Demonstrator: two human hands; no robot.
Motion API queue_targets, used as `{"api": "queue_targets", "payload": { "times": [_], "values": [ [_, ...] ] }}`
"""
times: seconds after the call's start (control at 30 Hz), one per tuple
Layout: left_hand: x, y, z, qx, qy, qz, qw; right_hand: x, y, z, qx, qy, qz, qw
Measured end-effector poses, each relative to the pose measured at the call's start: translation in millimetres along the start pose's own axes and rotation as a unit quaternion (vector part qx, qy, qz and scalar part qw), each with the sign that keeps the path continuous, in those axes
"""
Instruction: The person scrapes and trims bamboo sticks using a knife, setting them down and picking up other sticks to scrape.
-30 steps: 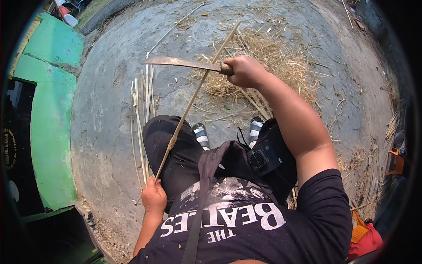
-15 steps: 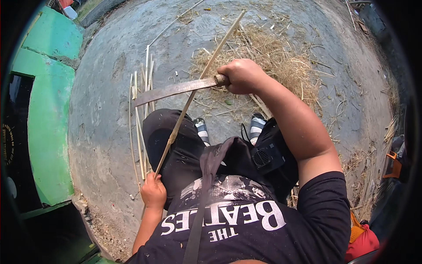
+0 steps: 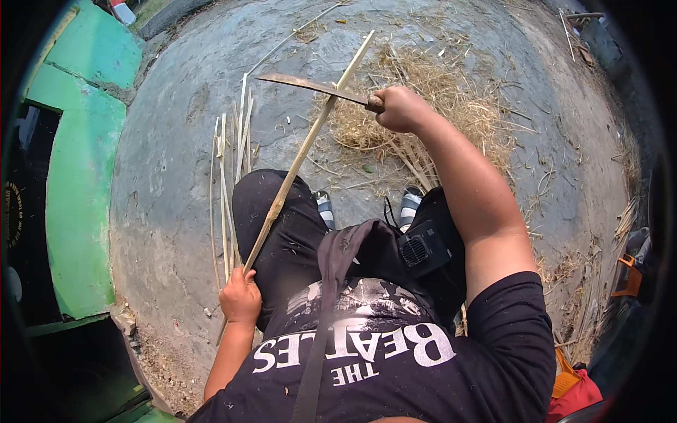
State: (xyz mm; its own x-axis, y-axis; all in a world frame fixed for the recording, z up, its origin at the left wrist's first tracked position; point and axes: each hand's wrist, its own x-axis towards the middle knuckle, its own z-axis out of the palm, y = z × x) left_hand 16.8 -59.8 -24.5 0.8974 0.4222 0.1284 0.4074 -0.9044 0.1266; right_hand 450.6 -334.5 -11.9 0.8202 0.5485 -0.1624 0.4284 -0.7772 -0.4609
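My left hand [image 3: 240,299] is closed around the lower end of a long bamboo strip [image 3: 289,183], beside my left thigh. The strip slants up and away to the right, over my left knee, with a node about halfway along. In my right hand [image 3: 402,110] is the short handle of a machete [image 3: 300,82], its long, slightly curved blade pointing left. Near its far end, the strip is crossed by the blade, which is seen narrow and almost edge-on. Whether the blade cuts into the strip cannot be made out.
Several thin bamboo strips [image 3: 224,176] lie on the concrete ground left of my left knee. A heap of pale shavings [image 3: 444,113] spreads beyond my feet. A green wall [image 3: 81,204] runs along the left. An orange object [image 3: 626,275] and a red one [image 3: 575,395] are at the right.
My right hand has moved the machete farther away and slightly right, up the strip. Its blade has turned from showing its broad side to nearly edge-on. My left hand keeps its grip.
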Motion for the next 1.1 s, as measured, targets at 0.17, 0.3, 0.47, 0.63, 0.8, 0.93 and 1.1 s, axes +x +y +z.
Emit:
{"api": "queue_targets", "payload": {
  "times": [0.17,0.3,0.47,0.63,0.8,0.93,1.1],
  "values": [
    [-20.9,-2.9,-0.3,-0.043,-0.004,-0.012,0.999,-35.9,-49.0,-10.1,-0.049,0.027,-0.085,0.995],
    [-13.4,-5.7,-1.9,-0.017,0.011,0.006,1.000,-25.4,-17.3,-20.1,-0.016,0.027,-0.036,0.999],
    [-7.3,-6.5,6.9,0.007,0.005,0.016,1.000,-18.8,14.6,-25.5,0.084,0.055,0.023,0.995],
    [-12.5,-21.8,12.9,-0.012,0.040,0.028,0.999,-48.0,-38.6,-26.3,-0.057,0.026,-0.168,0.984],
    [0.7,-7.8,9.0,-0.007,0.024,0.027,0.999,-28.4,-17.3,-19.5,-0.058,-0.015,-0.045,0.997],
    [-12.9,-9.2,13.2,-0.016,0.026,-0.003,1.000,-41.4,-40.0,-15.2,-0.054,0.019,-0.082,0.995],
    [-5.0,-7.3,8.1,-0.007,0.033,0.015,0.999,-33.6,-7.9,-30.5,-0.024,0.004,0.008,1.000]
  ]
}}
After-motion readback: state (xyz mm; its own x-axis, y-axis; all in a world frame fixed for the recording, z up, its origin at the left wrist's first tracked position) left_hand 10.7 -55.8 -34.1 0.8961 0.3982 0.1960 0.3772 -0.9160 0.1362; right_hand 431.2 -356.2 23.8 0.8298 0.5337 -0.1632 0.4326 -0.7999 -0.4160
